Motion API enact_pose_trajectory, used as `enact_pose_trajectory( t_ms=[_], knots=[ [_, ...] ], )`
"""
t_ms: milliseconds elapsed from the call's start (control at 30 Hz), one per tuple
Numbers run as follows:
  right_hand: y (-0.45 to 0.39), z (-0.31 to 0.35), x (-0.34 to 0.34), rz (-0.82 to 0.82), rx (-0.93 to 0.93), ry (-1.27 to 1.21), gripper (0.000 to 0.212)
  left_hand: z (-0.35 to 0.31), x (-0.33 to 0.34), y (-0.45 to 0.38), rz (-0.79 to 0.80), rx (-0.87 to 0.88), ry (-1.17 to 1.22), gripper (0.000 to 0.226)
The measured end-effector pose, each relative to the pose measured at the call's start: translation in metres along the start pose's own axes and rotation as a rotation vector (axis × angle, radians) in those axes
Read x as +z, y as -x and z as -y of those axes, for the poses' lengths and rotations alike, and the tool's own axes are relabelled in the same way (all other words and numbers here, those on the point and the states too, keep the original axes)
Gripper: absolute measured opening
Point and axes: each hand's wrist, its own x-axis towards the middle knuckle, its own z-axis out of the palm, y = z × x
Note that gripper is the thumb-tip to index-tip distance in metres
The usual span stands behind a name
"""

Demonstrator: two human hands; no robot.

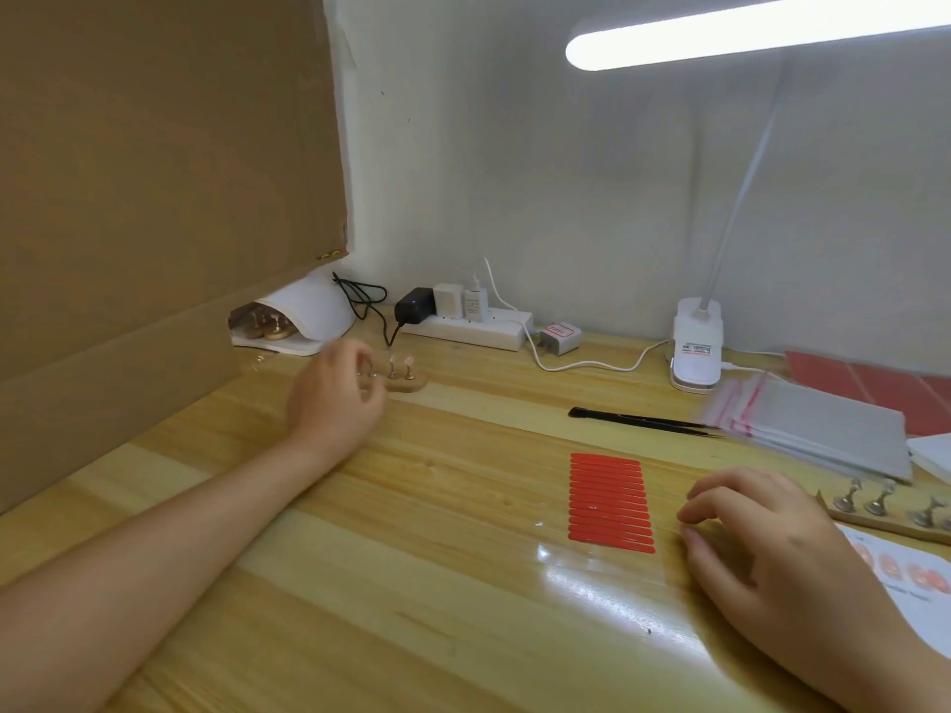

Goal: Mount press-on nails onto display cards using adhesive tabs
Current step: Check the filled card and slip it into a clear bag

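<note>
Reaching for a nail stand, red tab sheet lying mid-table.

Left hand (334, 393) curling loosely round the near end of the small wooden nail stand (399, 379), its long axis running left-right; grip unclear. Right hand (761, 527) hovering with fingers bent, holding nothing, just right of the adhesive tab sheet (610, 502), strips lying crosswise on the table (411, 584).

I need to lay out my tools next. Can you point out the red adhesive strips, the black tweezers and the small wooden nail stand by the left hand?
red adhesive strips (610, 502): head view, middle of the sheet.
black tweezers (643, 420): head view, mid-length of the body.
small wooden nail stand (409, 383): head view, wooden base's right end.
</note>
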Motion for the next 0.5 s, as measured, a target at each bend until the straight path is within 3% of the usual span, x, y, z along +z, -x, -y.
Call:
enact_pose_trajectory(
  t_ms=[67,167,267,367,500],
  knots=[
    [0.000,0.000,0.000,0.007,0.001,-0.010,0.024,0.011,-0.002,-0.019,-0.094,-0.285,0.143,0.054],
    [0.000,-0.001,0.000,0.008,0.004,-0.025,0.023,0.033,-0.004,-0.042,0.216,-0.551,0.406,0.099],
    [0.000,-0.001,0.000,-0.012,-0.015,-0.028,0.014,0.046,0.002,-0.046,0.495,-0.505,0.468,0.110],
    [0.000,-0.002,0.000,-0.034,-0.033,-0.041,0.004,0.054,0.004,-0.044,0.472,-0.460,0.441,0.104],
    [0.002,-0.001,0.000,-0.006,-0.001,-0.030,0.020,0.057,0.000,-0.037,0.493,-0.419,0.450,0.104]
  ],
)
